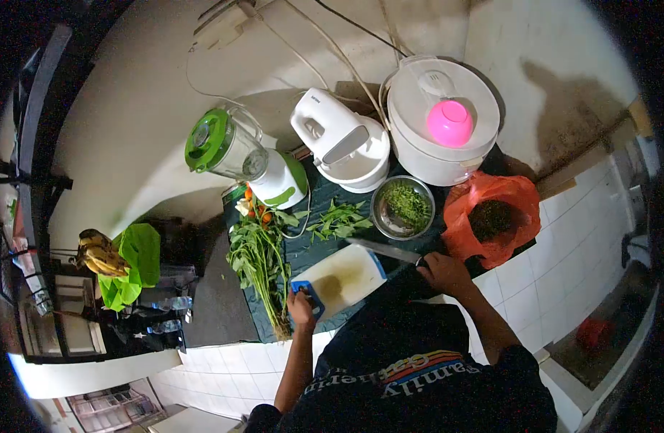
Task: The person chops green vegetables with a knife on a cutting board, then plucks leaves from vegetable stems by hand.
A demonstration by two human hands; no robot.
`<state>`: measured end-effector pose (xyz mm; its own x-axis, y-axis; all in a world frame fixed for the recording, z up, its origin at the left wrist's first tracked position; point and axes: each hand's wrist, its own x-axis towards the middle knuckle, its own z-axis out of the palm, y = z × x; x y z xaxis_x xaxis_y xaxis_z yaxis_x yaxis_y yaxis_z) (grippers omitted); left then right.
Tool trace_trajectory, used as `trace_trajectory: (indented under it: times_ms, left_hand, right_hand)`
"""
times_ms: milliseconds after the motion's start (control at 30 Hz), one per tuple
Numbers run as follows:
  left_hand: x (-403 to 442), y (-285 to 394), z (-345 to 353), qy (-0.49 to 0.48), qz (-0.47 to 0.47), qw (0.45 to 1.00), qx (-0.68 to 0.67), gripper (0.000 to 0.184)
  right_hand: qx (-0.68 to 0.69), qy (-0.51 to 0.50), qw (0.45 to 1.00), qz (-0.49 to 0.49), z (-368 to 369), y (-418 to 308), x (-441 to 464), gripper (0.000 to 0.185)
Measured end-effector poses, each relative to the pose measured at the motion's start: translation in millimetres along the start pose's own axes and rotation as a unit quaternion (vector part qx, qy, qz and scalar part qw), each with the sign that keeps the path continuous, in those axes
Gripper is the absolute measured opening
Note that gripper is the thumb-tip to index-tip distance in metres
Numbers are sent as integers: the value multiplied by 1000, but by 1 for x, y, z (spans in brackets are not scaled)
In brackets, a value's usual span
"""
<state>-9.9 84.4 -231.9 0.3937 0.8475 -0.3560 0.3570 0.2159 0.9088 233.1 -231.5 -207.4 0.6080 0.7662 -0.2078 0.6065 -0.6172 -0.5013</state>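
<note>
My left hand point(301, 309) is closed round the blue handle end of a white cutting board point(341, 280), which is tilted over the table's front edge. My right hand point(445, 274) grips the dark handle of a knife point(389, 250), its blade pointing left above the board's far edge. Behind the knife is a metal bowl point(402, 208) of chopped greens. Loose green leaves point(339, 220) lie on the dark green cloth, left of the bowl. A bunch of long-stemmed greens point(263, 260) lies left of the board. Right of the bowl, a red plastic bag point(525, 209) holds dark green contents.
At the back stand a green-and-white blender point(285, 180), a white hand mixer with its bowl point(330, 133) and a round white appliance point(444, 162) with a pink bowl point(449, 123) on top. Bananas point(101, 254) and a green bag point(138, 263) are at the left. Cords hang behind.
</note>
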Motion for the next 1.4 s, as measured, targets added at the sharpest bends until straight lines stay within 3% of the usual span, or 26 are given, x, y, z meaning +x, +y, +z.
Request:
trace_trajectory:
  times_ms: [200, 267, 300, 367, 433, 467, 500, 533, 600, 633, 700, 767, 800, 933, 1000, 1033, 1067, 1133, 1167, 1233, 1400]
  left_hand:
    - [14, -78, -16, 51, -24, 998, 21, 12]
    - [16, -90, 1, 46, 113, 987, 104, 16]
    - [23, -103, 6, 49, 111, 987, 101, 16]
    - [42, -125, 14, 77, 99, 924, 361, 27]
    - [38, -100, 19, 39, 151, 895, 419, 31]
    - [32, -78, 20, -4, 202, 856, 476, 35]
    - [23, -45, 26, -16, 171, 800, 575, 35]
    - [25, -29, 30, -14, 167, 800, 577, 35]
    - [38, -8, 40, -54, 104, 802, 585, 35]
    - [45, 2, 46, -73, 117, 826, 547, 31]
    - [66, 21, 71, -154, 153, 814, 538, 29]
    - [95, 6, 91, -185, 418, 780, 428, 32]
    - [98, 4, 99, -181, 418, 780, 429, 32]
    - [103, 11, 113, -181, 313, 837, 411, 34]
    - [100, 9, 111, -125, 291, 852, 417, 35]
    - [102, 4, 107, -126, 297, 854, 408, 37]
    - [102, -1, 104, -126, 293, 854, 410, 37]
    - [102, -7, 100, -81, 252, 893, 365, 39]
    - [102, -9, 98, -80, 250, 893, 365, 39]
    - [102, -10, 93, -75, 294, 890, 339, 40]
    - [99, -9, 93, -57, 245, 914, 317, 39]
  right_hand:
    - [-29, -92, 989, -108, 20, -6, 6, 38]
    - [-27, -101, 986, -128, 39, -1, 16, 38]
    - [-24, -105, 984, -140, 49, 4, 22, 38]
    - [-43, -82, 976, -199, 80, 18, 37, 38]
    - [-60, -56, 963, -257, 84, 19, 48, 38]
    - [-80, -78, 964, -242, 81, 9, 53, 36]
    - [-98, -101, 964, -226, 81, 2, 56, 34]
    - [-96, -104, 963, -228, 87, 1, 56, 34]
    - [-169, 54, 936, -304, 104, 4, 61, 26]
    - [-169, 53, 935, -307, 104, 2, 64, 26]
    - [-241, 49, 909, -336, 106, -3, 69, 21]
    - [-237, -11, 912, -334, 112, -4, 78, 21]
    - [-232, -69, 912, -332, 115, -8, 84, 22]
    - [-242, -102, 917, -301, 98, -45, 94, 22]
    - [-86, -36, 983, -158, 85, -69, 101, 22]
    - [-147, -40, 962, -228, 86, -68, 112, 22]
    - [-144, -44, 962, -229, 90, -72, 123, 22]
    - [-142, 45, 972, -184, 93, -91, 149, 16]
    - [-142, 43, 971, -185, 92, -98, 163, 16]
    - [-61, 101, 980, -160, 91, -110, 191, 16]
    - [-68, 125, 980, -140, 130, -110, 237, 18]
